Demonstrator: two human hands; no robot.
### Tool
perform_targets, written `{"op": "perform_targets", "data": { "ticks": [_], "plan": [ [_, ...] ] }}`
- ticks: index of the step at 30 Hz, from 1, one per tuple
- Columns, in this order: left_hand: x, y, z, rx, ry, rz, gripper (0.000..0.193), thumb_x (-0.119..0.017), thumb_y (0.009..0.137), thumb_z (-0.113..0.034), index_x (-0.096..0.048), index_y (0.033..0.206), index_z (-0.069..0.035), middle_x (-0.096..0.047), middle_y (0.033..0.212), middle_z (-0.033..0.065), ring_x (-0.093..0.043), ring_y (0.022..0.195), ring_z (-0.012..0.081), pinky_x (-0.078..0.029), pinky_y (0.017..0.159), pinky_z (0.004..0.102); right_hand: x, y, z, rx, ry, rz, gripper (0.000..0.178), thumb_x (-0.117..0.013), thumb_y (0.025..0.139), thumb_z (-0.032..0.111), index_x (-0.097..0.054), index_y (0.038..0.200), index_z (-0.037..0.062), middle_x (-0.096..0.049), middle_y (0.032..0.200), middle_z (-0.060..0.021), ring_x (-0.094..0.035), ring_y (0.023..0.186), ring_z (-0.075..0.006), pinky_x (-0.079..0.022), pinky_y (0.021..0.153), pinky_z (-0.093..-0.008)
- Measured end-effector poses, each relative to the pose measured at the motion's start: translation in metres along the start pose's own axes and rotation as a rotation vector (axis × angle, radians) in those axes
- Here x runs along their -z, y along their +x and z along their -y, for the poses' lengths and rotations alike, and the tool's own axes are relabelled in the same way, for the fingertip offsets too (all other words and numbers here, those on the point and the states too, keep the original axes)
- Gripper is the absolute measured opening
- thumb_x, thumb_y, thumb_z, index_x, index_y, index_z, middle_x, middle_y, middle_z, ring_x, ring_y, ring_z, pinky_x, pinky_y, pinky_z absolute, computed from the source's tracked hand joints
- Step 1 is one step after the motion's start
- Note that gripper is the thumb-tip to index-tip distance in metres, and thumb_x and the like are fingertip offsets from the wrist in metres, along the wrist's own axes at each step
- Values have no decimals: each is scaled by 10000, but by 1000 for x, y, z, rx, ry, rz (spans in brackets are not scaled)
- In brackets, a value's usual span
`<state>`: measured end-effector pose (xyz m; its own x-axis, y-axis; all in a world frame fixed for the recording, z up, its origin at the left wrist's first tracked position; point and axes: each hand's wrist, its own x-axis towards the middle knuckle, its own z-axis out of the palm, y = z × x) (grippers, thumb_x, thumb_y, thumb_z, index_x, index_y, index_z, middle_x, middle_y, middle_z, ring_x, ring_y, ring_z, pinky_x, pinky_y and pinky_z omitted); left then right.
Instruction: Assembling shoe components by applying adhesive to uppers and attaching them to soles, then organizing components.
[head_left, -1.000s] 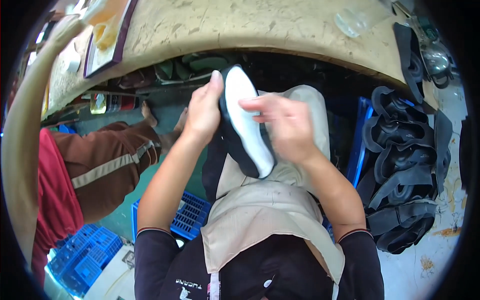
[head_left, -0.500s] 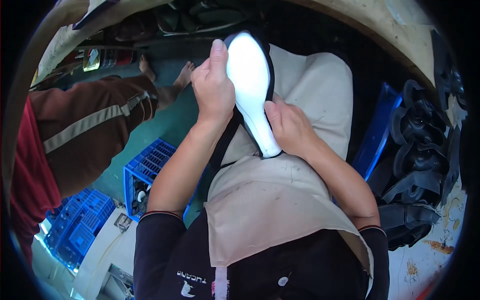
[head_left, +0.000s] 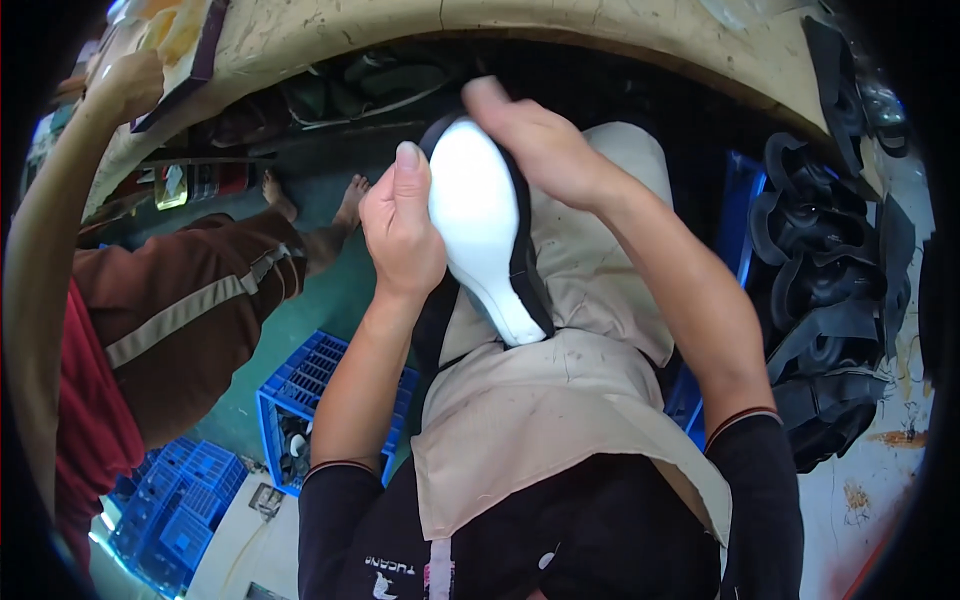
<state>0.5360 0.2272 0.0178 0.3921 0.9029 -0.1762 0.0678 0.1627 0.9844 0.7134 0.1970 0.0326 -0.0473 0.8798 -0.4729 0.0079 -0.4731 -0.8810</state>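
A shoe [head_left: 475, 200] lies sole-up over my lap, its white underside facing me and a black upper showing round the edge. Its rounded toe points away and the narrow heel end rests by my apron [head_left: 580, 390]. My left hand [head_left: 400, 230] grips the shoe's left side, thumb along the edge and fingers hidden beneath. At the upper right of the toe is my right hand [head_left: 545, 150], blurred at the tip, with most of its fingers out of sight; whether it grips the shoe I cannot make out.
Ahead curves a worn workbench edge [head_left: 420, 22]. Black shoe uppers [head_left: 815, 270] are stacked at right beside a blue crate [head_left: 738, 200]. Blue crates [head_left: 310, 365] also stand at left. Another person's brown-trousered leg [head_left: 190, 300] and arm [head_left: 50, 220] are to my left.
My right hand has moved from the shoe's narrow heel side up to the toe. The shoe and my left hand have shifted slightly nearer and left. The other person's arm has come into view.
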Motion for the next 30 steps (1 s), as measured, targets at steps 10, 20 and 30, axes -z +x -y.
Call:
{"op": "perform_targets", "data": {
  "ticks": [10, 20, 30],
  "plan": [
    [8, 3, -3, -60, -45, 21, 471, -363, 1097, -312, -520, 740, -47, -501, 641, -5, -380, 602, 72, -370, 583, 229, -67, -42, -90, 435, -144, -364, 631, -534, 970, 286, -364, 1512, 11, -514, 1356, -247, -539, 1102, -330, -426, 993, -424],
    [6, -18, -41, -160, -121, 166, 615, -316, 1080, -487, -597, 808, -11, -536, 662, 10, -416, 599, 102, -372, 572, 253, -15, -51, 14, 813, -437, -252, 519, -738, 712, 68, -674, 1217, -31, -710, 989, -170, -605, 694, -235, -497, 648, -286],
    [26, 1, -95, -197, 140, 617, 178, -604, 935, -117, -647, 819, 11, -539, 616, 13, -391, 531, 117, -355, 511, 270, -2, -64, 40, 811, -366, -224, 359, -703, 852, 152, -712, 1192, 38, -712, 918, -144, -576, 631, -197, -456, 581, -293]
  ]
}}
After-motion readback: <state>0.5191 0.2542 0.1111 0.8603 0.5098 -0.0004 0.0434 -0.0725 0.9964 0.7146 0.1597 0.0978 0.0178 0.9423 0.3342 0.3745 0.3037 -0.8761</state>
